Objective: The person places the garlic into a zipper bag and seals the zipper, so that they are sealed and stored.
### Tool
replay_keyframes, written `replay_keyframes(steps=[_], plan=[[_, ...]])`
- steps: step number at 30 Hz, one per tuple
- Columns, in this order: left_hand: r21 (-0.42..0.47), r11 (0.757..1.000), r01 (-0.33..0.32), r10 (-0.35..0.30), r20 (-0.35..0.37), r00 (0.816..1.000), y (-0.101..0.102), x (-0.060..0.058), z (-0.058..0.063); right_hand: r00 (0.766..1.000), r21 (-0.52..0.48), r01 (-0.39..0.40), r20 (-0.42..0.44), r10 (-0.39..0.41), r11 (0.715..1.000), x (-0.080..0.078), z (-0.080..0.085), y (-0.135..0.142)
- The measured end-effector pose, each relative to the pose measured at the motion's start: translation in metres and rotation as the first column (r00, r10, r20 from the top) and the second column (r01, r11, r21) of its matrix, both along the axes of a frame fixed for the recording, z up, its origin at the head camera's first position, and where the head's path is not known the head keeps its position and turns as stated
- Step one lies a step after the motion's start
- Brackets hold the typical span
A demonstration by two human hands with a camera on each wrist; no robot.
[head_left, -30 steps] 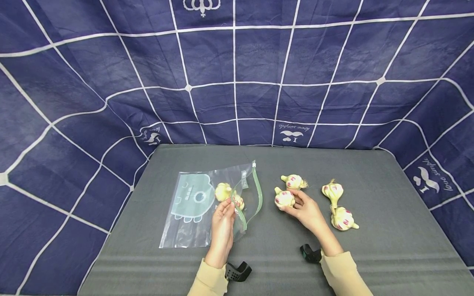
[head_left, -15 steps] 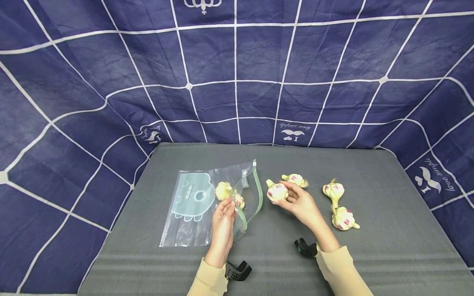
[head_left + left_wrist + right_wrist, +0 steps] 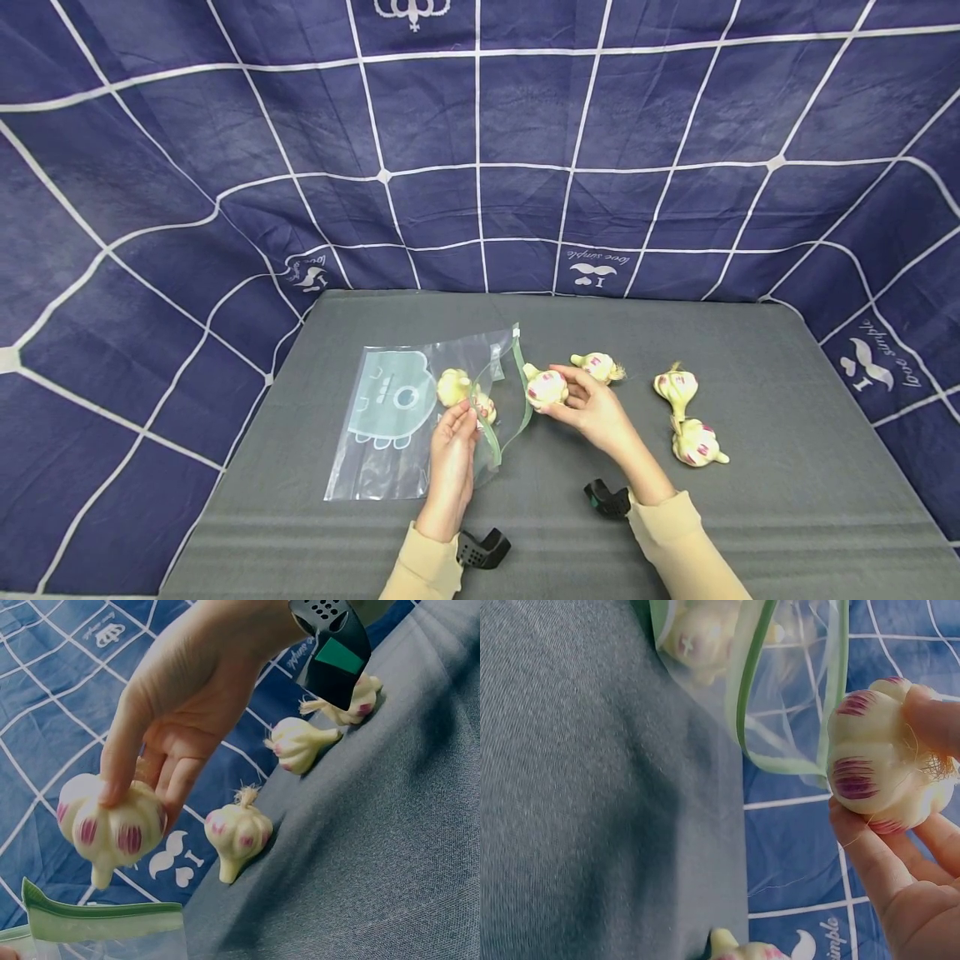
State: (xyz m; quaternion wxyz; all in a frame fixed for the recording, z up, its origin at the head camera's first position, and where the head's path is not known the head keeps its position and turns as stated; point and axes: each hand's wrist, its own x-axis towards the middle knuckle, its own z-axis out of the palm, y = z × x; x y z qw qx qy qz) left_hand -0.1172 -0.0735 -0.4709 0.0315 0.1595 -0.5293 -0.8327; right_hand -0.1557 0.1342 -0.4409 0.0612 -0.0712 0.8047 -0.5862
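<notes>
My right hand [image 3: 596, 414] grips a garlic bulb [image 3: 547, 389] between thumb and fingers, with its stem pointing left. The bulb is at the open mouth of a clear zip bag [image 3: 457, 467] with a green zip edge [image 3: 744, 705]. In the head view it overlaps that edge; whether they touch I cannot tell. My left hand [image 3: 452, 454] pinches the near side of the bag's mouth, holding it apart. Inside the bag lie two garlic bulbs, a plain-looking one [image 3: 452, 387] and a purple-marked one [image 3: 485, 408] partly hidden by the left fingers.
One garlic bulb [image 3: 597, 367] lies just behind my right hand. Further right on the grey cloth-covered table [image 3: 787, 517] are two more, a rear bulb [image 3: 675, 387] and a front bulb [image 3: 697, 443], close together. A blue gridded cloth [image 3: 525, 208] hangs behind the table.
My right hand has carried the garlic bulb leftward, away from the bulb behind it, up to the bag's mouth. The left hand and bag have hardly moved.
</notes>
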Motion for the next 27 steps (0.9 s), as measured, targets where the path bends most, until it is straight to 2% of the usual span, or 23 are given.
replay_keyframes(steps=[13,17,27], plan=[[-0.014,1.000,-0.002,0.002,0.014,1.000,0.001,0.000,-0.001,0.999,-0.017,-0.048,0.007,0.049,0.999,-0.001,-0.006,-0.015],[-0.016,1.000,0.000,0.000,0.004,1.000,0.001,0.000,-0.001,0.998,0.009,-0.055,0.006,0.055,0.998,-0.002,-0.007,-0.021],[-0.017,1.000,0.005,-0.005,0.001,1.000,0.002,0.000,0.001,0.993,0.097,-0.079,-0.075,0.086,0.992,-0.007,-0.016,-0.037]])
